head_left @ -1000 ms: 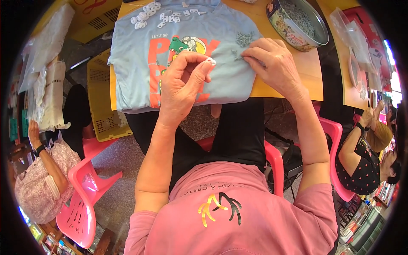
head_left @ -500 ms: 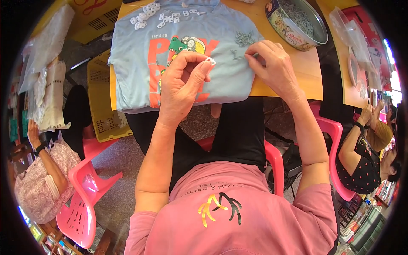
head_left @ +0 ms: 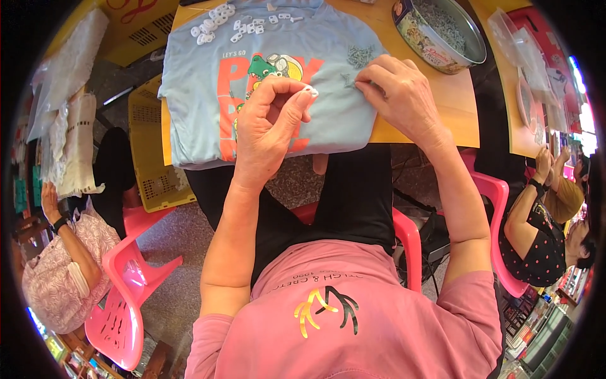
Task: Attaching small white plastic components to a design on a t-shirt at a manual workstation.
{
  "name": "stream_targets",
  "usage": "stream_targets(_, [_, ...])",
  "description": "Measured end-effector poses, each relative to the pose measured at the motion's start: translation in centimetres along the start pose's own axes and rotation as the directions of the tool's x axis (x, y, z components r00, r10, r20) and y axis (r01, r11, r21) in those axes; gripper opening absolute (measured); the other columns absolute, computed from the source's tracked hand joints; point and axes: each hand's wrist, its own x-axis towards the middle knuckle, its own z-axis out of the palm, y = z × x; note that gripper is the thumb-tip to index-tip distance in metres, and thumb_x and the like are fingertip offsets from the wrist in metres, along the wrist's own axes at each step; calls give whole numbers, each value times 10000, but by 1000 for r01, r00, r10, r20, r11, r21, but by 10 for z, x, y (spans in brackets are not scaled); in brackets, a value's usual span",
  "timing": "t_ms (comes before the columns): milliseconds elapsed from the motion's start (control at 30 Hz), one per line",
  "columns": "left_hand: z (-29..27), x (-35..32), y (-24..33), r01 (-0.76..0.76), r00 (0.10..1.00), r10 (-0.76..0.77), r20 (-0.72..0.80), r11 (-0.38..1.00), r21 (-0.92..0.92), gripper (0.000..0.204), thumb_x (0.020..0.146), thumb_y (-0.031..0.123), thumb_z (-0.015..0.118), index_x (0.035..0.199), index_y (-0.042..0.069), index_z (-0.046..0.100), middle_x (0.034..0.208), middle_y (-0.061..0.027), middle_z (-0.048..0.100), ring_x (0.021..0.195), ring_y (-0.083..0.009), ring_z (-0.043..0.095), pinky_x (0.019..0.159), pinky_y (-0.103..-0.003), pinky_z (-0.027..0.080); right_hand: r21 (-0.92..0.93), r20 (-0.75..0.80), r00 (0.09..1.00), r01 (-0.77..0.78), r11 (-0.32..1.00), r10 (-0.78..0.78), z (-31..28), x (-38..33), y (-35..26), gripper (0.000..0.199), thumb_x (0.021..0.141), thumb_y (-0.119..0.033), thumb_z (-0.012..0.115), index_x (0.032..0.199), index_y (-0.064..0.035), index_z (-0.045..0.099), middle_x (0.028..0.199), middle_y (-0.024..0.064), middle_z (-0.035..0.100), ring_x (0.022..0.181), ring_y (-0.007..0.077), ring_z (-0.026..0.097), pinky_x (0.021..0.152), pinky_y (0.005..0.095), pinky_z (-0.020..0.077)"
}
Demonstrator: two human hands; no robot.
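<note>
My left hand [head_left: 268, 123] pinches a small white plastic piece [head_left: 314, 92] between thumb and forefinger, held above a light-blue T-shirt [head_left: 196, 114] spread on the table. To its right, my right hand [head_left: 403, 98] is closed, its thumb and forefinger tips together beside a few loose small screws [head_left: 348, 80]. Whether anything is between those tips is too small to make out. A heap of the same grey screws [head_left: 361, 57] lies just beyond on the cloth. Several white plastic pieces [head_left: 250, 27], with holes in them, are scattered along the shirt's far side.
A round tin [head_left: 435, 47] full of grey screws stands at the far right of the yellow table [head_left: 457, 107]. Yellow crates [head_left: 148, 139] are at the left. Pink chairs [head_left: 120, 297] stand on both sides, with people seated left and right.
My right hand has shifted slightly left, nearer the loose screws, and its fingertips have closed together. My left hand keeps its pinch on the white piece, almost unmoved.
</note>
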Motion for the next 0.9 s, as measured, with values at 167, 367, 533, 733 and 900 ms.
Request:
stream_targets(167, [0,0,-1,-10,1000,10,-2,1000,19,110,941,112,662,1000,24,630,831,9,616,717,-47,565,604,-189,438,100,39,989,-149,984,146,0,-1,0,98,812,-92,698,890,-50,657,826,63,635,730,233,619,690,355,491])
stream_targets(367, [0,0,0,-14,1000,14,-6,1000,13,107,939,111,664,993,23,633,824,11,617,714,-46,566,600,-188,437,401,-24,919,-351,846,393,0,-1,-1,74,864,-47,657,930,-16,662,870,32,695,756,107,633,686,251,510])
stream_targets(533, [-1,0,0,14,1000,-14,-18,1000,8,125,940,131,667,998,25,635,790,11,615,679,-37,545,568,-188,420,725,126,876,-402,559,466,-3,12,-17,110,902,-73,668,979,5,680,900,12,687,819,93,627,755,232,501])
stream_targets(733, [-2,-1,2,46,999,-45,-29,999,12,132,946,142,659,1005,27,634,766,9,616,663,-37,538,561,-188,414,877,297,868,-412,245,397,8,17,-36,189,938,-160,663,1017,11,676,902,37,671,818,100,611,763,230,475])
stream_targets(900, [-3,-1,0,40,999,-40,-14,999,1,122,947,130,652,1004,25,628,780,3,626,675,-42,551,577,-195,428,904,327,862,-405,138,388,22,14,-43,204,958,-207,645,980,-5,664,903,34,658,790,83,589,727,218,453])
